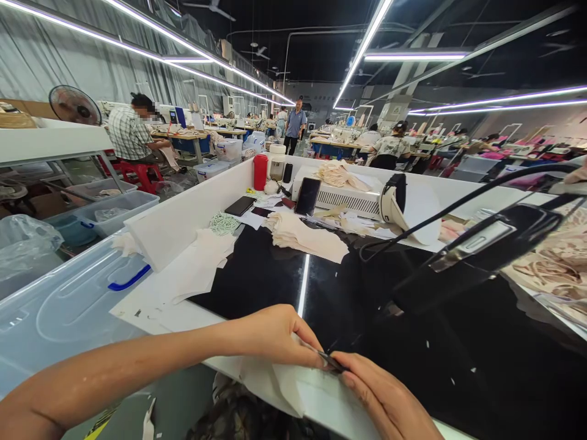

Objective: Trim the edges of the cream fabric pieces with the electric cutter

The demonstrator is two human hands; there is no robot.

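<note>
A small, slim, dark piece (334, 362), too small to identify, is at the lower centre of the frame, between the two hands above the near edge of the worktop (160, 299). The left hand (279, 336) comes in from the lower left, its grip pinched on the piece between thumb and fingers. The right hand (380, 391), at the lower right of centre, has its grip closed on the other end, with the fingertips meeting the piece. An off-white, thin cloth piece (270, 382) hangs just below the left hand, over the near edge.

Beyond the hands lies a glossy black flat panel (284, 287), set on the white surface. At its far edge is a stack of cream fabric pieces (307, 235), with more pale fabric sheets (202, 260) to the left. Behind the stack, a black smartphone (308, 195) leans tilted against a white slotted box (342, 198); a red cylindrical container (260, 172) stands upright to their left.

A blurred black device with a metal plate (486, 250) shows at the right. A translucent plastic bin lid with a blue handle (82, 311) is at the left; seated people work at the upper left and upper right.
</note>
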